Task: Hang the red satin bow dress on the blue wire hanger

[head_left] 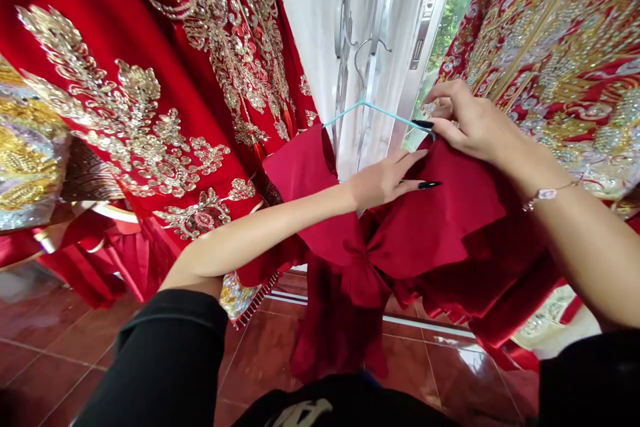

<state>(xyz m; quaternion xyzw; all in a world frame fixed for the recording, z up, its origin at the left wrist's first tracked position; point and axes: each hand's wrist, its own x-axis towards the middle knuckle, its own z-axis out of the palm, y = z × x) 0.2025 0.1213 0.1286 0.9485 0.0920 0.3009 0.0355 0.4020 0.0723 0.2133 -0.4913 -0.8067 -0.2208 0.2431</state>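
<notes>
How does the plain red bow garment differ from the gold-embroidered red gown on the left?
The plain red bow garment has bare cloth; the gold-embroidered red gown shows beaded floral work. The garment hangs on a light blue hanger; the gown's hanger is hidden. Both are red.

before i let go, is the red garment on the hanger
On: the arms of the light blue hanger enter the top of the red garment at both ends.

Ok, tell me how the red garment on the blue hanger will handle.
The smooth red garment will probably be floppy, since it falls in loose folds. The thin light blue hanger looks light, so it may tip if the cloth is tugged sideways.
</notes>
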